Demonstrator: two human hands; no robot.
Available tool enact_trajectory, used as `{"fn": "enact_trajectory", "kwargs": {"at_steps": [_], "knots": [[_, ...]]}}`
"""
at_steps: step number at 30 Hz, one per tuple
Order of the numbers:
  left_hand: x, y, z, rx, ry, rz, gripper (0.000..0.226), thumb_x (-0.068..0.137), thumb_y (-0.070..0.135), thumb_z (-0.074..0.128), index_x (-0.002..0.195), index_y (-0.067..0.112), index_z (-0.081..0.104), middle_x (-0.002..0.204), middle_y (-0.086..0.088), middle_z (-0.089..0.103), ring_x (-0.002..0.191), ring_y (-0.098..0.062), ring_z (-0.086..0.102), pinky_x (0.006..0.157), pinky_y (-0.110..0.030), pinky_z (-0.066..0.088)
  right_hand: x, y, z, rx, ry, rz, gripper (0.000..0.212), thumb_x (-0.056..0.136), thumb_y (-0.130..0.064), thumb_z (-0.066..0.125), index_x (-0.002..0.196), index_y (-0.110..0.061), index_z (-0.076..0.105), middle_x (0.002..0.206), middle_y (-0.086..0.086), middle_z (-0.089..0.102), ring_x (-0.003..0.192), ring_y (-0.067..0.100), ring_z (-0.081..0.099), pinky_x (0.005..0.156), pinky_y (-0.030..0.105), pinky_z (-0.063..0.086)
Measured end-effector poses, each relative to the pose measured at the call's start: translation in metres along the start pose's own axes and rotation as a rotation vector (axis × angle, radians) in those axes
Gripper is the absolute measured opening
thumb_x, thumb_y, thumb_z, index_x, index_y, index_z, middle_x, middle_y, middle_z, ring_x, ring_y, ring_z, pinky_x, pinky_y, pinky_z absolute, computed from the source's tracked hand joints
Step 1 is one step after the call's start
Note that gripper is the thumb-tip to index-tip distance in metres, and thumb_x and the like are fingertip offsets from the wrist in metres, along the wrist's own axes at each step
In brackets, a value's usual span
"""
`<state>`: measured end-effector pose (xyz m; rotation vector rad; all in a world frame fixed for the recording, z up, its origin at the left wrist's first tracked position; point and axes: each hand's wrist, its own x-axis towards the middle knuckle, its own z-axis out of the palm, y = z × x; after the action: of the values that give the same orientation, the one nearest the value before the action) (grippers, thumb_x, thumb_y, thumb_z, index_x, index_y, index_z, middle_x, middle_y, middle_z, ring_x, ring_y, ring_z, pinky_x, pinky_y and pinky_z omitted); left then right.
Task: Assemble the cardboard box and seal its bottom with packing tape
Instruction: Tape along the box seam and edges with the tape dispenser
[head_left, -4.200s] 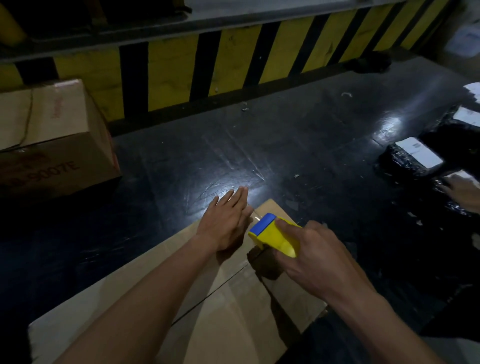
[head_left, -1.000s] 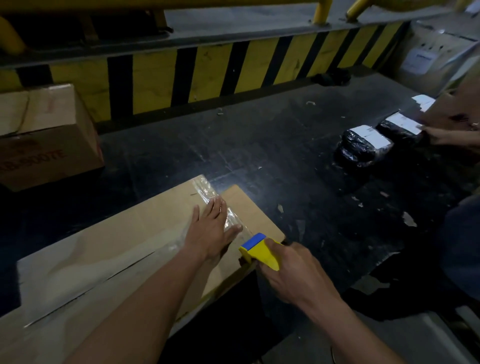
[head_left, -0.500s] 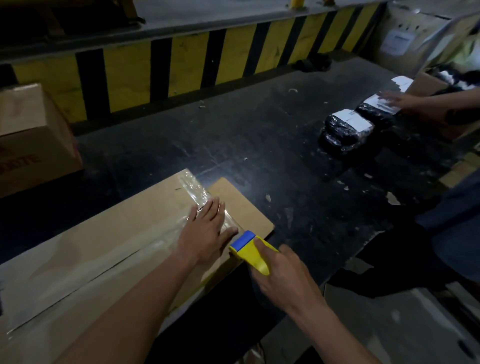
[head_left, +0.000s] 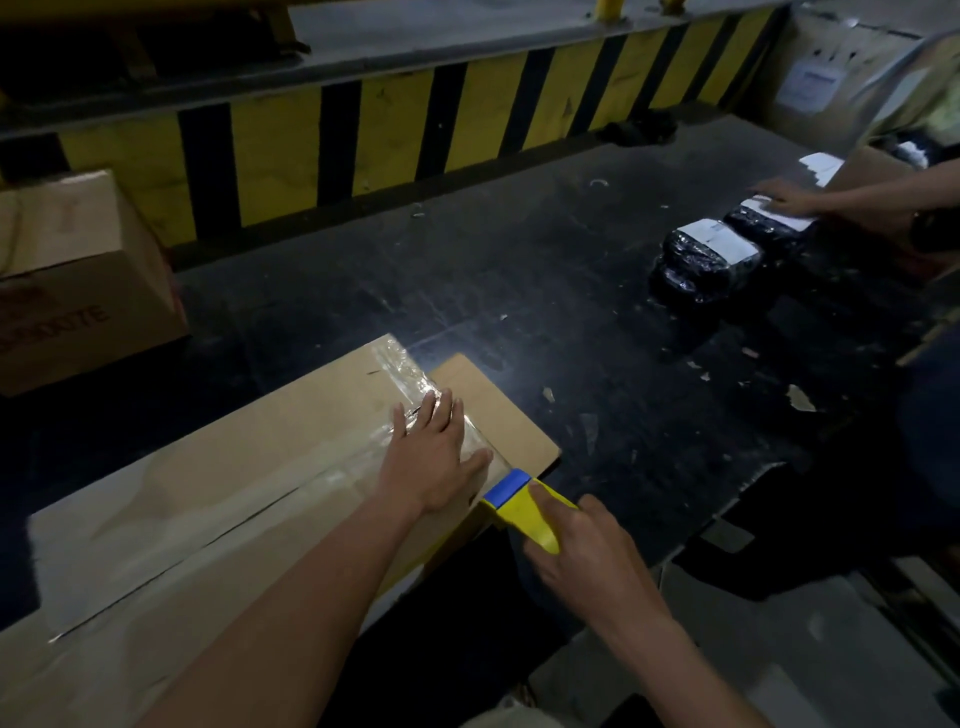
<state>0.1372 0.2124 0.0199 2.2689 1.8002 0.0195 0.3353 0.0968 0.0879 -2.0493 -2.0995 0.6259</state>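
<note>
My left hand (head_left: 434, 457) covers part of the tape (head_left: 402, 371). The cardboard box (head_left: 208, 499) runs off the left edge. My right hand (head_left: 582, 558) hides the dispenser (head_left: 519, 506) handle.

Head view, looking forward-down, close over table (head_left: 597, 322)

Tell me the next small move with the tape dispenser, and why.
Probably tilt the tape dispenser down past the cardboard box edge to cut the clear tape: the strip already spans the end, the left hand pins it, and the right hand holds the dispenser at the edge.
</note>
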Motion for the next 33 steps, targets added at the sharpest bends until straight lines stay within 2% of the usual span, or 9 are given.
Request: {"fn": "enact_trajectory", "kwargs": {"at_steps": [5, 11, 15, 19, 27, 33], "knots": [[-0.003, 0.006, 0.005, -0.014, 0.022, -0.039, 0.106, 0.086, 0.087, 0.016, 0.161, 0.013, 0.003, 0.169, -0.002, -0.006, 0.155, -0.019, -0.012, 0.123, -0.053, -0.010, -0.005, 0.006, 0.004, 0.058, -0.002, 0.018, 0.067, 0.086, -0.043, 0.053, 0.148, -0.042, 0.030, 0.089, 0.002, 0.038, 0.079, 0.030, 0.050, 0.066, 0.034, 0.038], [-0.004, 0.007, 0.004, 0.000, 0.040, 0.009, 0.104, 0.087, 0.086, 0.015, 0.161, 0.013, 0.003, 0.169, -0.002, -0.003, 0.155, -0.015, -0.008, 0.125, -0.050, -0.003, -0.020, 0.011, 0.003, 0.090, 0.027, 0.041, 0.069, 0.087, -0.045, 0.053, 0.149, -0.044, 0.024, 0.092, 0.001, 0.037, 0.083, 0.029, 0.053, 0.069, 0.038, 0.047], [-0.003, 0.009, 0.003, 0.005, 0.035, -0.016, 0.104, 0.087, 0.085, 0.017, 0.161, 0.013, 0.004, 0.170, -0.003, -0.003, 0.155, -0.016, -0.008, 0.124, -0.050, -0.006, -0.019, 0.010, 0.011, 0.076, -0.007, 0.074, 0.069, 0.088, -0.044, 0.054, 0.150, -0.042, 0.024, 0.094, 0.002, 0.038, 0.089, 0.031, 0.055, 0.070, 0.038, 0.044], [-0.005, 0.017, 0.005, -0.013, 0.042, -0.023, 0.106, 0.088, 0.082, 0.023, 0.160, 0.007, 0.003, 0.169, -0.007, -0.005, 0.156, -0.019, -0.008, 0.124, -0.051, -0.007, -0.007, 0.009, 0.015, 0.072, -0.007, 0.068, 0.068, 0.087, -0.043, 0.054, 0.150, -0.042, 0.027, 0.091, 0.002, 0.037, 0.078, 0.030, 0.048, 0.065, 0.034, 0.035], [-0.010, 0.017, 0.009, -0.018, 0.067, 0.002, 0.106, 0.087, 0.084, 0.021, 0.160, 0.010, 0.006, 0.170, -0.007, 0.000, 0.156, -0.018, -0.007, 0.124, -0.049, -0.004, -0.029, 0.023, 0.020, 0.105, 0.066, 0.041, 0.071, 0.083, -0.047, 0.055, 0.149, -0.043, 0.029, 0.090, 0.002, 0.038, 0.082, 0.031, 0.054, 0.068, 0.037, 0.045], [-0.010, 0.017, 0.009, -0.028, 0.064, -0.006, 0.105, 0.087, 0.083, 0.025, 0.160, 0.010, 0.007, 0.170, -0.006, 0.001, 0.156, -0.018, -0.006, 0.124, -0.049, -0.004, -0.030, 0.019, 0.021, 0.071, 0.061, 0.043, 0.071, 0.085, -0.043, 0.056, 0.150, -0.041, 0.028, 0.093, 0.003, 0.040, 0.087, 0.033, 0.055, 0.071, 0.037, 0.043]]}}
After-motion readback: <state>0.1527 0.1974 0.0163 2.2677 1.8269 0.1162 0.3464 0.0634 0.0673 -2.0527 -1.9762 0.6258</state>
